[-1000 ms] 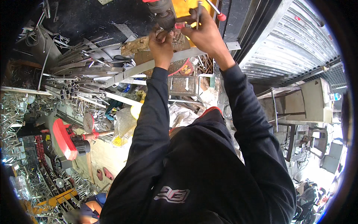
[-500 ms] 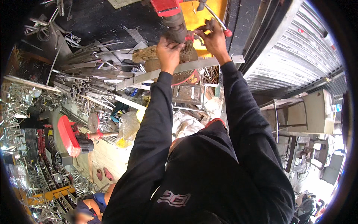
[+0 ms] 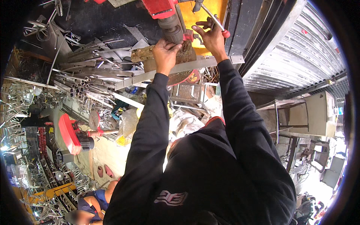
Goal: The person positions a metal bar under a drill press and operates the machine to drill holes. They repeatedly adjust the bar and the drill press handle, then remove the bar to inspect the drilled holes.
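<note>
At the top of the view stands a red drill press (image 3: 159, 8) with a dark grey chuck (image 3: 172, 29) pointing down. My left hand (image 3: 164, 57) is at the chuck's lower end, its fingers drawn together; what they pinch, if anything, is hidden. To the right, my right hand (image 3: 213, 39) has thumb and fingers apart, close to a metal lever (image 3: 210, 14) with a red grip. A small red part (image 3: 188, 35) with a dark hook shape sits between the hands. Below the chuck lies a worn wooden block (image 3: 144, 54). A long flat metal bar (image 3: 187, 66) runs beneath both wrists.
Many metal tubes and offcuts (image 3: 80, 80) are piled at the left. Another red machine (image 3: 69, 134) stands lower left, near pink slippers (image 3: 108, 171) and a seated person (image 3: 92, 202). A corrugated metal shutter (image 3: 300, 48) and a cabinet (image 3: 318, 112) are at the right.
The view has shifted slightly, carrying the chuck and wooden block a little left. My left hand stays by the chuck. My right hand's thumb and fingers have moved away from the small red part.
</note>
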A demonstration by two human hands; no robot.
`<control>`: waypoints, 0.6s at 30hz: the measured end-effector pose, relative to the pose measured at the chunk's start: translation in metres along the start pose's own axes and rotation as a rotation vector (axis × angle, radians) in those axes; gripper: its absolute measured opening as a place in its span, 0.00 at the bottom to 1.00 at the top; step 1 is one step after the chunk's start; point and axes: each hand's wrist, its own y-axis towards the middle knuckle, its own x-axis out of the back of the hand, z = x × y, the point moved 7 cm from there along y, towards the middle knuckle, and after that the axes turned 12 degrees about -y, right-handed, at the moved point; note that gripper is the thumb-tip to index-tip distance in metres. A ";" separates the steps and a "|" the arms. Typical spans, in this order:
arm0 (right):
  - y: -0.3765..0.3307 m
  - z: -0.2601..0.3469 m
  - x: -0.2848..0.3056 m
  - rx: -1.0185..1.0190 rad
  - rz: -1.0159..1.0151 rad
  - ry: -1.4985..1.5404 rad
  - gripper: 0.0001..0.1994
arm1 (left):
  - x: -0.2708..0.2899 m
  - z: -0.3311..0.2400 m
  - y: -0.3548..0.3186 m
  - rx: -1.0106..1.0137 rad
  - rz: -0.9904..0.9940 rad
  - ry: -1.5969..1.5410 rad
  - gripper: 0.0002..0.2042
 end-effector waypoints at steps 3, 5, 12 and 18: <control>-0.025 0.027 -0.007 0.159 0.111 0.201 0.36 | -0.003 -0.009 0.002 -0.044 -0.024 0.122 0.20; -0.032 0.054 -0.018 0.323 0.171 0.146 0.46 | -0.003 -0.019 0.004 -0.120 -0.031 0.274 0.17; -0.005 0.040 -0.049 0.173 0.461 0.461 0.52 | -0.002 -0.009 0.010 -0.031 -0.044 0.185 0.16; -0.011 0.023 -0.044 0.169 0.423 0.295 0.42 | -0.007 -0.020 0.001 0.012 0.077 0.217 0.19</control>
